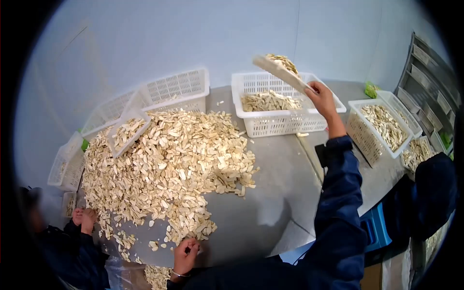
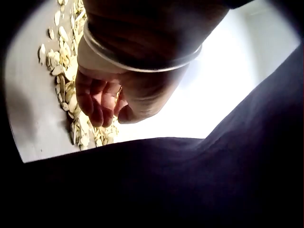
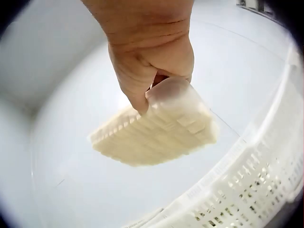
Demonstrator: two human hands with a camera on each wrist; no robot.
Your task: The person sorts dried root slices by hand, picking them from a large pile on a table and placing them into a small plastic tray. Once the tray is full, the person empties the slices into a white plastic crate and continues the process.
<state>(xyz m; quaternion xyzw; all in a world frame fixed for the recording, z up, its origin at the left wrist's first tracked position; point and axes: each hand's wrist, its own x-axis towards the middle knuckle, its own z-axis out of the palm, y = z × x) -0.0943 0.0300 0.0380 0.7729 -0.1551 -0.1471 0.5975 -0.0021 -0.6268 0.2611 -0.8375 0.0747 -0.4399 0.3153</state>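
Observation:
In the head view the right hand pinches the near end of a translucent white plastic tray filled with pale dried slices, raised and tilted above a white perforated basket that holds more slices. The right wrist view shows the tray from below, thumb and fingers of the right hand on its edge. The left hand is at the table's near edge, beside the large slice pile. In the left wrist view its fingers curl inward on the left hand; a pale bit shows between them.
More white baskets stand behind the pile and at the right. A small tray of slices lies on the pile. Another person's hands are at the left edge. A blue stool and a rack are at the right.

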